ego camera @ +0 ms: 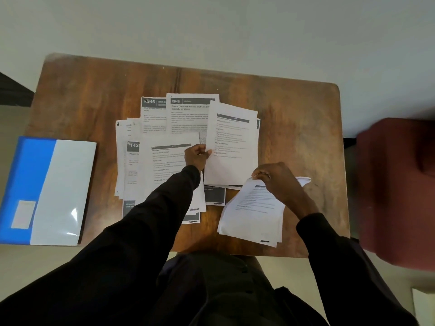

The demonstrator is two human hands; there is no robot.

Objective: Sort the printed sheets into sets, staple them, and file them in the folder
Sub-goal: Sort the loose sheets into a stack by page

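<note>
Brown wooden table [294,109], rounded corners, worn grain, a seam running down its middle. Pale grey-white floor [211,24] all around. Dark red seat [397,184] just right of table, blurred. Dark patch at left edge. Soft even light.

folder [47,191] left on table [294,109] | sheets [188,118] spread centre | small stack [254,215] front-right

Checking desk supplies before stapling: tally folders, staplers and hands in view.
Folders: 1, the blue folder on the table's left edge
Staplers: 0 visible
Hands: 2, left hand, right hand, each gripping printed sheets
Total: 3
</note>
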